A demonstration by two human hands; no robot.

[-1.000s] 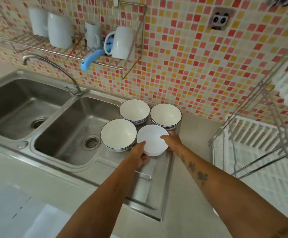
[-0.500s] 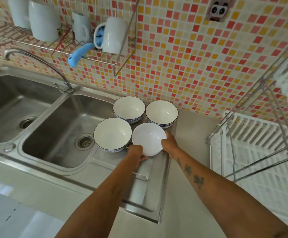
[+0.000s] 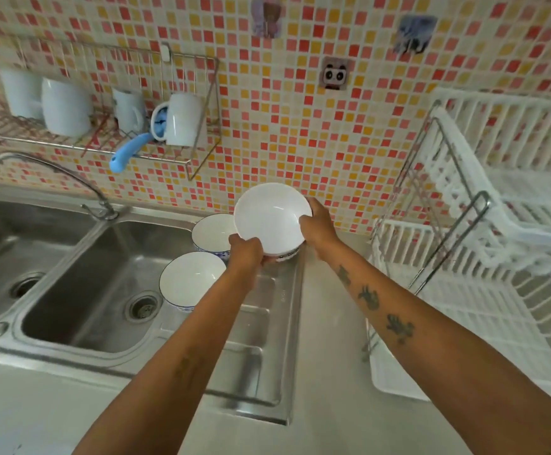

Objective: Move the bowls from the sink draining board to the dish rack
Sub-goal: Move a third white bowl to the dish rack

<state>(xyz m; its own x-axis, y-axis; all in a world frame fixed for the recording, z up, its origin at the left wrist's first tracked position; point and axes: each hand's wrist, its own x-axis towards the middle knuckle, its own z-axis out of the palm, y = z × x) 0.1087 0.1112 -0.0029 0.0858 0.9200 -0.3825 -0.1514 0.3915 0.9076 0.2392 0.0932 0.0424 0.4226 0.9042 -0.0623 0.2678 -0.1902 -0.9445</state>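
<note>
Bowl (image 3: 271, 218) between both hands' fingers (image 3: 303, 221); lifted.

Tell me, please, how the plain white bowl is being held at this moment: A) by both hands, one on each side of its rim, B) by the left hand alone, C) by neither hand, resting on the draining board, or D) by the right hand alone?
A: the left hand grips the near-left rim of the plain white bowl and the right hand grips its right rim.
</note>
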